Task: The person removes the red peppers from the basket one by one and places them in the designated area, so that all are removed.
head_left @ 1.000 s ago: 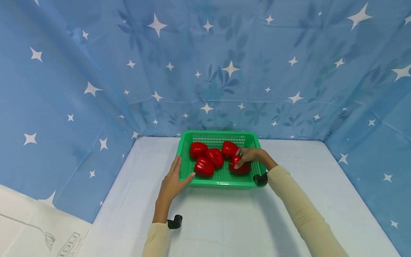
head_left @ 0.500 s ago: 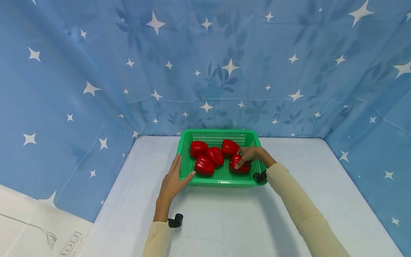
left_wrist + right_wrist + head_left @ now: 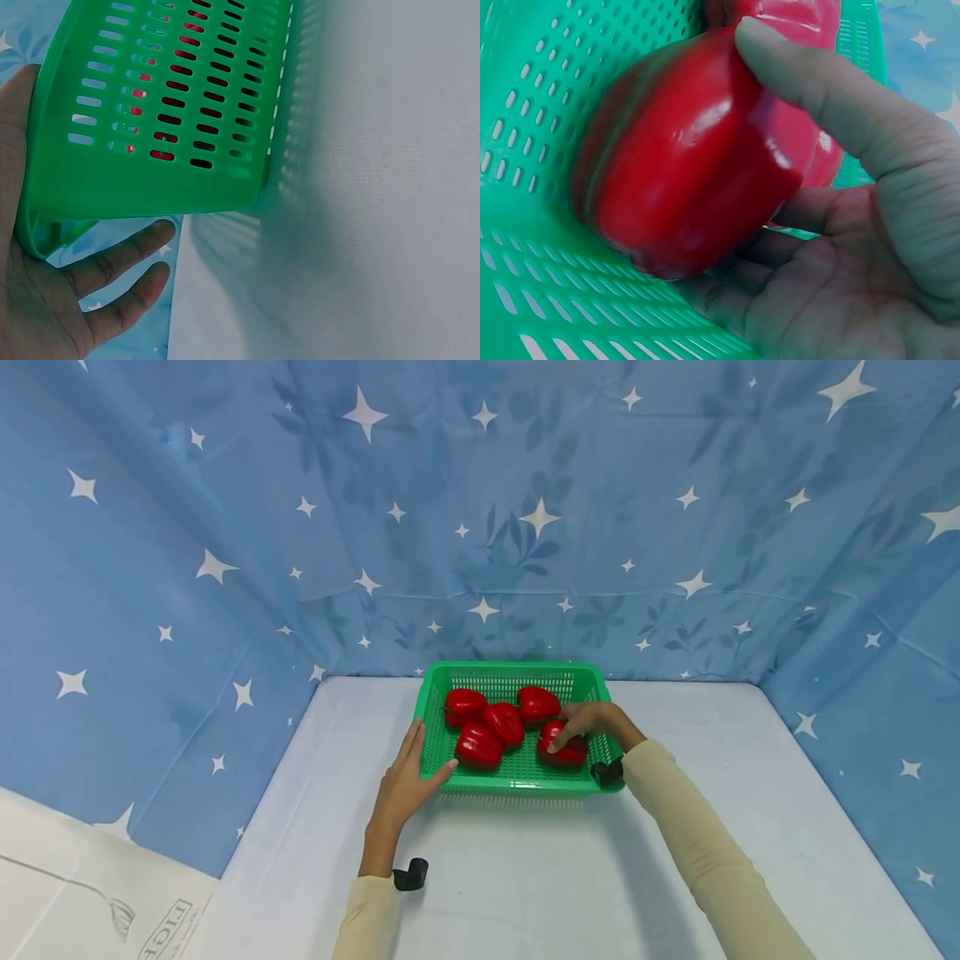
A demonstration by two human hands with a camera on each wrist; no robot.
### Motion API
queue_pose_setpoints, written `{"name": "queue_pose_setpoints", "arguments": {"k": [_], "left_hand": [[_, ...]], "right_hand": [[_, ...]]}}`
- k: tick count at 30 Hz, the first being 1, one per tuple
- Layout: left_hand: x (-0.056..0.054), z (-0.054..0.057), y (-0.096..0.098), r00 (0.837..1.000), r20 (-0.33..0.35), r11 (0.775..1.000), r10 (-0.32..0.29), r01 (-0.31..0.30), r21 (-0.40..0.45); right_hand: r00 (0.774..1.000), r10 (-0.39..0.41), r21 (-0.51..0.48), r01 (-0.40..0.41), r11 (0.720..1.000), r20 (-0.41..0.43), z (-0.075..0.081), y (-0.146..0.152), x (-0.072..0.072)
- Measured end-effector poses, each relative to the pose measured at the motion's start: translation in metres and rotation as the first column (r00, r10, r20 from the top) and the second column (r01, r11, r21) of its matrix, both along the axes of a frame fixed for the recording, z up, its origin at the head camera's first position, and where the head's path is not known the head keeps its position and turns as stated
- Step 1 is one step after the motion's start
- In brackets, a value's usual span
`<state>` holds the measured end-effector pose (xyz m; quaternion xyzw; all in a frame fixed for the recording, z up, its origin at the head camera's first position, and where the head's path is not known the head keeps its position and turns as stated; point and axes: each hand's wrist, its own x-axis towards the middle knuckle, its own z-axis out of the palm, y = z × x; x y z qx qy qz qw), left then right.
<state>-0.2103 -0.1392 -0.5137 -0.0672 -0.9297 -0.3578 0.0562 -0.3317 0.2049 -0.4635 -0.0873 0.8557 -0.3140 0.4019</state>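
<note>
In the head view, a green plastic basket (image 3: 517, 787) with slotted walls holds several red bell peppers. My right hand (image 3: 592, 718) reaches over its right side and grips the front-right bell pepper (image 3: 567, 756). Up close in the right wrist view, the thumb lies on this bell pepper (image 3: 690, 165) and the fingers curl under its other side; it is tilted near the basket wall. My left hand (image 3: 403, 789) rests against the basket's front-left rim with its fingers straight. The left wrist view shows two fingers (image 3: 124, 259) spread beside the basket's end wall (image 3: 135, 184).
Three bell peppers cluster at the basket's left: one at the back (image 3: 465, 707), one in the middle (image 3: 503, 724) and one in front (image 3: 479, 747). Another bell pepper (image 3: 537, 704) lies behind the gripped one. A blue star-patterned curtain (image 3: 480, 527) hangs behind the white table (image 3: 510, 877).
</note>
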Motion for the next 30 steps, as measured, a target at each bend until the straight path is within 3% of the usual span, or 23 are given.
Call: {"name": "queue_pose_setpoints", "arguments": {"k": [17, 30], "left_hand": [[-0.0007, -0.0014, 0.0002, 1.000, -0.019, 1.000, -0.001, 0.002, 0.007], [-0.0002, -0.0009, 0.0007, 1.000, -0.015, 1.000, -0.006, 0.006, 0.005]], "right_hand": [[0.988, -0.139, -0.057, 0.143, 0.988, 0.065, 0.0055, 0.0026, 0.0039], [0.983, -0.152, -0.095, 0.162, 0.982, 0.105, 0.0046, 0.0042, 0.0040]]}}
